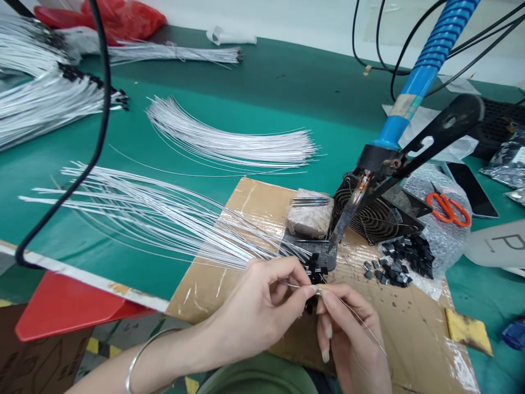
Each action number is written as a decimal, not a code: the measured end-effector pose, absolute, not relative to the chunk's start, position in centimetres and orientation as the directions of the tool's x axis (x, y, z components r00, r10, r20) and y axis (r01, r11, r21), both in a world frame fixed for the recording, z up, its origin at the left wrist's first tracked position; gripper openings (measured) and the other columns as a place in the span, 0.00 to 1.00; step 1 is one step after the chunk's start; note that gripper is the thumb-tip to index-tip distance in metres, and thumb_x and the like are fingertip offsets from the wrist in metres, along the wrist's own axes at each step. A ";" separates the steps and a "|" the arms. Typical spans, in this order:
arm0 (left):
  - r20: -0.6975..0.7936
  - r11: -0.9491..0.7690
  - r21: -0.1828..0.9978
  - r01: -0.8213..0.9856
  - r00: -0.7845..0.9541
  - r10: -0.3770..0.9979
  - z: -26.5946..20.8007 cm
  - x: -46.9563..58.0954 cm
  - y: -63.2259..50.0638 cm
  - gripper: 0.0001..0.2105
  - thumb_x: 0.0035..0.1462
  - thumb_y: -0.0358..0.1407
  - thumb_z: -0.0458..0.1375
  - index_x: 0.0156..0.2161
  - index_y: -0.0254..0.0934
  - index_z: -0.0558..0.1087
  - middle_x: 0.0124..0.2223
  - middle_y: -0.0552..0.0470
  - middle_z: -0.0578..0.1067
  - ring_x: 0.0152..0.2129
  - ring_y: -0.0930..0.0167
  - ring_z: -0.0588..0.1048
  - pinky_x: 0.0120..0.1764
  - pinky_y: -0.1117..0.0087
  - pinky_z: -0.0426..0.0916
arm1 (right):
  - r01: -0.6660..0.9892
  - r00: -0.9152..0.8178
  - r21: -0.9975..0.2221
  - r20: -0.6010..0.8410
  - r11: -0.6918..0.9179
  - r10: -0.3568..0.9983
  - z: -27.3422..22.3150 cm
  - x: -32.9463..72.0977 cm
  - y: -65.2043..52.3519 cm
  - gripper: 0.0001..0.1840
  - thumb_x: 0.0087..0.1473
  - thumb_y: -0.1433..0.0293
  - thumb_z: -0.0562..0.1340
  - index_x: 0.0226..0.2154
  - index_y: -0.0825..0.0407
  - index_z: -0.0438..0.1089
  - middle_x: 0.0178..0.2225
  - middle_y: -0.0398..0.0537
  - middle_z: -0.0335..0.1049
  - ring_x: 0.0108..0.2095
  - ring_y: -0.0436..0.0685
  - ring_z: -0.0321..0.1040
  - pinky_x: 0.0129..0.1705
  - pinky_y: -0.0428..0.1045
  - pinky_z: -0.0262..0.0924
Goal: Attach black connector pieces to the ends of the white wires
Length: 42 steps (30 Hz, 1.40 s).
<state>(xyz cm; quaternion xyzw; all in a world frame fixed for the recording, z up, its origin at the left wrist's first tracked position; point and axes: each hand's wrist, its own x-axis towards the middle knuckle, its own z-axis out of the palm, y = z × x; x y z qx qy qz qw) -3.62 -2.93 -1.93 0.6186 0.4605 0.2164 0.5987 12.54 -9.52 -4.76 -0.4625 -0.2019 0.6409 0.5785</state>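
My left hand [270, 298], a silver bangle on its wrist, pinches a thin wire [292, 284] between thumb and index finger. My right hand [348, 325] is closed close beside it, its thumb and finger tips pressed together. A fine grey wire [371, 334] runs from those fingertips back across the right hand. A tiny piece where the fingertips meet is too small to make out. Just behind my hands lie white wires [229, 235] with black connectors [315, 267] on their right ends. A soldering iron [350, 210] hangs above, tip down, under a blue tube [426, 65].
Cardboard [217, 279] covers the green table [262, 82]. A fan [369, 213], small black housings [406, 257], orange scissors [449, 208], a phone [471, 189] and a yellow sponge [468, 331] lie to the right. A wire bundle [229, 139] lies farther back. A black cable [102, 98] crosses the left.
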 end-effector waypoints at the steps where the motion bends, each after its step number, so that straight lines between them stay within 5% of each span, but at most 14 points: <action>1: -0.275 0.140 0.943 0.300 0.471 0.838 -2.0 -3.6 -3.0 0.12 0.68 0.40 0.59 0.33 0.37 0.73 0.23 0.60 0.61 0.20 0.75 0.54 0.23 0.71 0.47 | -0.567 0.101 -0.786 -0.362 -0.245 0.927 -4.8 12.5 -9.6 0.11 0.58 0.59 0.75 0.32 0.49 0.85 0.23 0.41 0.72 0.16 0.42 0.64 0.17 0.36 0.62; 7: -0.216 0.102 0.956 0.276 0.421 0.881 -2.5 -3.2 -3.2 0.13 0.69 0.39 0.59 0.33 0.36 0.75 0.22 0.62 0.57 0.19 0.76 0.52 0.22 0.72 0.47 | -0.596 0.123 -0.781 -0.319 -0.188 0.940 -5.4 11.9 -9.7 0.08 0.61 0.61 0.73 0.35 0.48 0.85 0.25 0.41 0.73 0.17 0.43 0.66 0.17 0.35 0.64; 24: -0.123 0.025 0.963 0.267 0.358 0.925 -3.1 -3.0 -3.8 0.11 0.69 0.37 0.59 0.34 0.36 0.77 0.24 0.58 0.66 0.20 0.76 0.57 0.24 0.73 0.52 | -0.599 0.159 -0.783 -0.322 -0.168 0.933 -5.7 11.5 -9.6 0.09 0.61 0.61 0.73 0.35 0.49 0.86 0.27 0.43 0.74 0.19 0.43 0.65 0.18 0.35 0.66; 42: -0.276 0.238 0.960 0.149 0.343 0.898 -3.0 -2.3 -3.8 0.14 0.64 0.45 0.60 0.34 0.36 0.74 0.23 0.56 0.67 0.20 0.74 0.59 0.24 0.72 0.53 | -0.636 0.308 -0.757 -0.431 -0.154 0.848 -4.0 10.2 -9.6 0.17 0.50 0.52 0.79 0.35 0.48 0.87 0.26 0.42 0.74 0.21 0.44 0.64 0.17 0.37 0.65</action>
